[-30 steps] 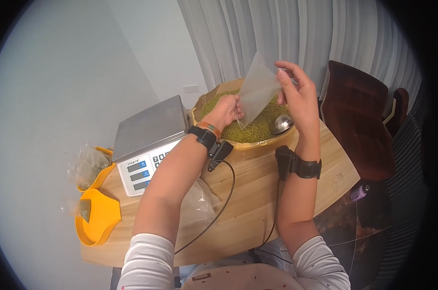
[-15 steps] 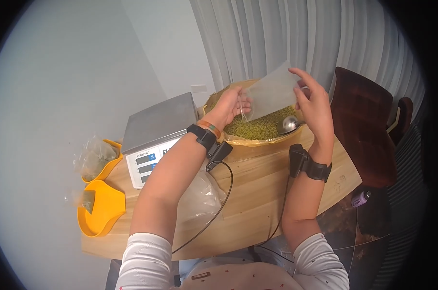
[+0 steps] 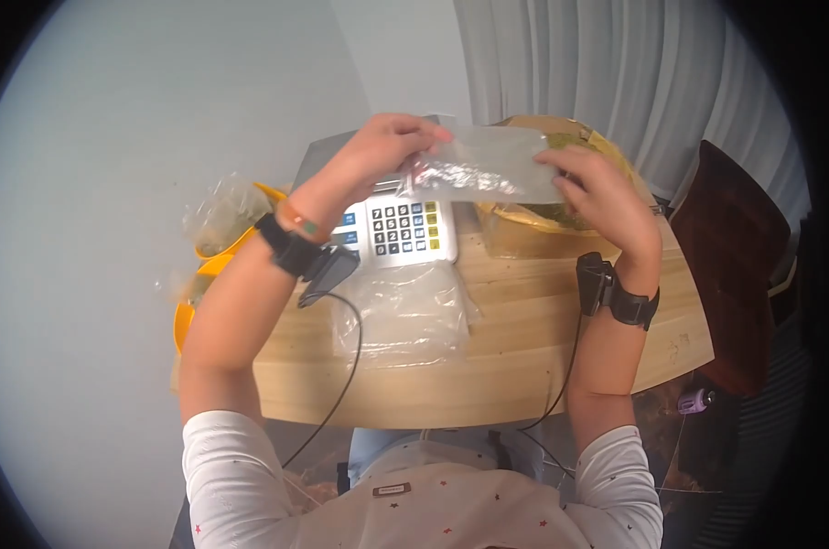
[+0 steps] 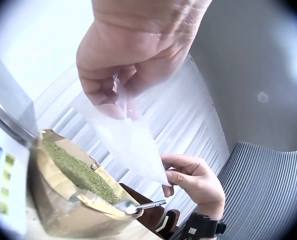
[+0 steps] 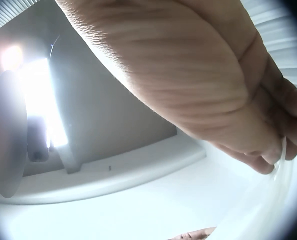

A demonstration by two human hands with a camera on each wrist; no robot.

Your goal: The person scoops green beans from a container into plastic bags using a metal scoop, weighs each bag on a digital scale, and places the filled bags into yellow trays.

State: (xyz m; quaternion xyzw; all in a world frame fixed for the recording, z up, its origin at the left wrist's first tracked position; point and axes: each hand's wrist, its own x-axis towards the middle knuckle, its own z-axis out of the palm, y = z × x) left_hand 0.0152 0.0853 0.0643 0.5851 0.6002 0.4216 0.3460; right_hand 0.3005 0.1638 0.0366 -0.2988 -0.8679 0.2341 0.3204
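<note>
A clear plastic bag (image 3: 488, 165) is stretched sideways between both hands, above the front of the scale. At its left end, my left hand (image 3: 382, 151) pinches the plastic, which bunches up between thumb and fingers in the left wrist view (image 4: 121, 97). The thumb and fingers of my right hand (image 3: 611, 197) grip the other end. The bag looks flat, with nothing seen inside. Behind the right hand stands a paper-lined box (image 4: 78, 220) of small green beans (image 4: 81, 172). A metal scoop (image 4: 131, 206) lies at the box's edge.
The digital scale (image 3: 405, 233) stands at the back of the table, partly hidden by the left hand. More clear bags (image 3: 405, 320) lie in front of it. Yellow scoop-shaped trays (image 3: 185, 325) and a filled bag (image 3: 222, 215) sit at the left. A brown chair (image 3: 735, 265) stands at right.
Both hands have swung the bag leftward from above the beans to above the scale's front, the left hand moving farther. The bag now lies more level, and the head view has turned.
</note>
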